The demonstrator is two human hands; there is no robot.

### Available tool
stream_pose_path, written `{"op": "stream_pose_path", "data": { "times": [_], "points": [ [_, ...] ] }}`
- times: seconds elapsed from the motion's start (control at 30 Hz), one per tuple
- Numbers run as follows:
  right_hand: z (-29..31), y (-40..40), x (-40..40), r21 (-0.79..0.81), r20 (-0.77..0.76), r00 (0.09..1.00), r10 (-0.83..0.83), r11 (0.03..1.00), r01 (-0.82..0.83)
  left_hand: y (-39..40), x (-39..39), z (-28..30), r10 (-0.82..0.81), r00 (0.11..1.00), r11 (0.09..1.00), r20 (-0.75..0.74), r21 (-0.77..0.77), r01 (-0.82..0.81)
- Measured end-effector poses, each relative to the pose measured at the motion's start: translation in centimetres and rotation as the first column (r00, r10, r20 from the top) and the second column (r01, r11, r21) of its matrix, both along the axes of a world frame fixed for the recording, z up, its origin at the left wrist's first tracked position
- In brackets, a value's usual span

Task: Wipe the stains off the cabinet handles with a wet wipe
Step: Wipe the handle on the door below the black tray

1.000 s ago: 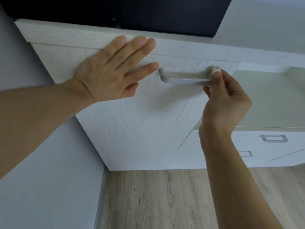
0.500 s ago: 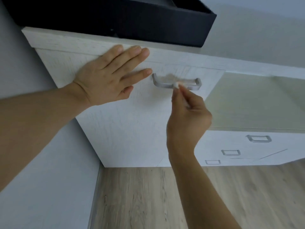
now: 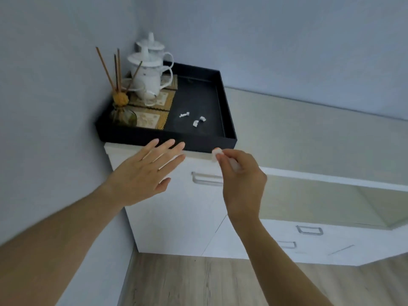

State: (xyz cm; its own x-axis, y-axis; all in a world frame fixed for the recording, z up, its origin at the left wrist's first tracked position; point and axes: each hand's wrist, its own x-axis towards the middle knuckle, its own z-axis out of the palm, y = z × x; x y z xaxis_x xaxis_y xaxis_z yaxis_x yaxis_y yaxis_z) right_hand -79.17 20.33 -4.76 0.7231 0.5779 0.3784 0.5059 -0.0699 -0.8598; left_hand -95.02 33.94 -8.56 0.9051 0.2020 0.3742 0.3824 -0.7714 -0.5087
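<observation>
Reaching up from the floor side of a white cabinet (image 3: 176, 208), a person raises both arms toward its top edge. Nearest, the left hand (image 3: 143, 173) hovers flat with fingers straight and spread, holding nothing, just before the door's upper corner. Beside it, the right hand (image 3: 240, 175) pinches a small wadded wipe (image 3: 215, 154) between thumb and fingertips, lifted above the handle (image 3: 206, 178), which sits just below and partly behind that hand. Judged from here, the risk is a dropped wipe: the pinch catches only a small fold, and a loose release could send it to the floor rather than into the tray (image 3: 212, 141). Farther back, that black tray holds three crumpled scraps (image 3: 194, 119), a reed diffuser (image 3: 121, 107) and two lidded cups (image 3: 150, 71). More handles (image 3: 309, 230) show lower right, seemingly still unwiped.
</observation>
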Motion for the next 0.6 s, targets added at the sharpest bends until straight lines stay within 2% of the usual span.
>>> {"op": "stream_pose_path", "data": {
  "times": [0.17, 0.3, 0.47, 0.6],
  "points": [
    [8.1, -0.1, -0.3, -0.044, 0.035, 0.997, 0.067, 0.997, -0.066, -2.0, -2.2, 9.1, 0.138, 0.99, 0.987, 0.016, -0.085, -0.136],
    [12.9, 0.1, -0.6, -0.093, 0.084, 0.991, 0.102, 0.991, -0.094, -3.3, -3.0, 14.1, 0.262, 0.965, 0.932, 0.011, -0.261, -0.251],
    [17.0, 0.5, -0.4, -0.25, 0.169, 0.965, 0.202, 0.956, -0.156, -5.2, -3.2, 18.6, 0.287, 0.958, 0.933, 0.03, -0.236, -0.272],
    [19.9, 0.8, -0.2, -0.207, 0.194, 0.942, 0.274, 0.95, -0.234, -6.8, -3.8, 21.3, 0.385, 0.923, 0.905, 0.017, -0.2, -0.375]
  ]
}}
